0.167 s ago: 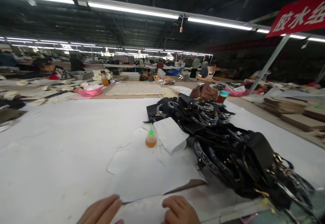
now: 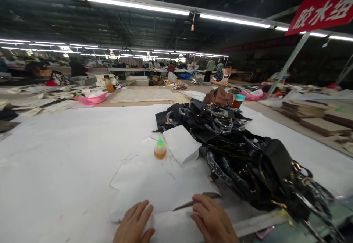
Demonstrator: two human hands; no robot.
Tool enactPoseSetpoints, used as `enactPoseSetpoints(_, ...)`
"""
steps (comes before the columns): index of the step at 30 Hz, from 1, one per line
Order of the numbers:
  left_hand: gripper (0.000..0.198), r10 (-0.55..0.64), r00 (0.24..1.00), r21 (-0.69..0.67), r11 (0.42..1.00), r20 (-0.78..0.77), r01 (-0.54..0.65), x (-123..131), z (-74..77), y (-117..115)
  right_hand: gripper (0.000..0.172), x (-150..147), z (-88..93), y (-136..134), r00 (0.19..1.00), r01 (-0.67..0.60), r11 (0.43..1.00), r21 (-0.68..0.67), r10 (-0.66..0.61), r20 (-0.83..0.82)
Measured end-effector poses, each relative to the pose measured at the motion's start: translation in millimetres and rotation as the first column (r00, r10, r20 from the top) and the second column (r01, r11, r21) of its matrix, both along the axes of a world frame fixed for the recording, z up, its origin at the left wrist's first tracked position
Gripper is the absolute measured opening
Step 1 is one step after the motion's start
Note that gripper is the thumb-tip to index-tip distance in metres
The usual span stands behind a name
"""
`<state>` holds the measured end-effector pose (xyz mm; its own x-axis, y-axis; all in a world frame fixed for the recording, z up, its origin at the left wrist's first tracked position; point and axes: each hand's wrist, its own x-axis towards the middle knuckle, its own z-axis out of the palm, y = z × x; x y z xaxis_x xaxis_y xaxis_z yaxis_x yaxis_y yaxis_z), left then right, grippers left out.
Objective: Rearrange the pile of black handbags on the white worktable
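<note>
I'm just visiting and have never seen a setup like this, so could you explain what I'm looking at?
There is no robot here. These are a person's own bare hands, seen from a camera worn on that person's head, looking forward and down. The left hand and right hand are at the near part of a table spread with white covering. Neither appears to hold anything. Ahead of them stands a small bottle with a green tip and amber liquid. Beside it lies a loose white sheet, and to the right, a heap of black bags.
</note>
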<state>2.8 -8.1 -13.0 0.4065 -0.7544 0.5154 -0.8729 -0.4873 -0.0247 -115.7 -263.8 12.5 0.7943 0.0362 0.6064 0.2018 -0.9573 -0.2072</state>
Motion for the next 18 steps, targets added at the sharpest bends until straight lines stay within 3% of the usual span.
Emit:
enactPoseSetpoints(3, 0.034, 0.044, 0.997, 0.066, 0.997, 0.06, -0.048, 3.6, -32.7, -11.0, 0.017, 4.4, 0.7, -17.0, 0.977, 0.083, 0.983, 0.163, -0.047, -0.209)
enactPoseSetpoints(4, 0.034, 0.056, 0.995, 0.07, 0.996, 0.081, -0.061, 3.3, -40.2, -11.6, 0.019, 11.5, -1.9, -20.7, 0.959, 0.144, 0.947, 0.286, -0.063, -0.276)
enactPoseSetpoints(5, 0.034, 0.071, 0.993, 0.067, 0.995, 0.1, -0.078, 2.5, -45.9, -11.5, 0.021, 21.3, -5.1, -24.1, 0.938, 0.224, 0.861, 0.456, -0.065, -0.339)
enactPoseSetpoints(6, 0.035, 0.084, 0.99, 0.062, 0.994, 0.115, -0.091, 1.5, -49.9, -11.1, 0.027, 33.3, -8.4, -27.3, 0.919, 0.305, 0.715, 0.629, -0.048, -0.392)
enactPoseSetpoints(8, 0.037, 0.111, 0.985, 0.045, 0.992, 0.133, -0.118, 0.0, -54.1, -10.3, 0.045, 60.9, -14.0, -34.8, 0.901, 0.407, 0.321, 0.855, 0.015, -0.434)
enactPoseSetpoints(9, 0.037, 0.116, 0.983, 0.035, 0.992, 0.143, -0.122, 0.1, -55.1, -10.1, 0.053, 75.0, -16.0, -39.2, 0.899, 0.42, 0.186, 0.888, 0.045, -0.435)
enactPoseSetpoints(10, 0.038, 0.115, 0.981, 0.025, 0.992, 0.157, -0.12, 1.0, -55.8, -10.0, 0.055, 88.2, -17.3, -43.7, 0.898, 0.425, 0.102, 0.899, 0.077, -0.433)
enactPoseSetpoints(11, 0.038, 0.105, 0.979, 0.013, 0.994, 0.175, -0.109, 2.7, -56.4, -9.9, 0.055, 100.0, -17.9, -48.0, 0.895, 0.429, 0.061, 0.901, 0.106, -0.433)
enactPoseSetpoints(14, 0.041, 0.077, 0.971, -0.029, 0.997, 0.225, -0.072, 9.4, -59.6, -9.2, 0.046, 124.4, -16.2, -54.5, 0.875, 0.446, 0.062, 0.893, 0.182, -0.45)
enactPoseSetpoints(16, 0.035, 0.08, 0.97, -0.074, 0.995, 0.23, -0.065, 12.0, -62.8, -9.3, 0.042, 131.6, -12.9, -49.2, 0.839, 0.463, 0.124, 0.878, 0.257, -0.479)
enactPoseSetpoints(18, 0.022, 0.102, 0.975, -0.127, 0.989, 0.197, -0.078, 10.5, -66.5, -10.8, 0.042, 134.5, -8.7, -35.6, 0.784, 0.461, 0.234, 0.856, 0.344, -0.516)
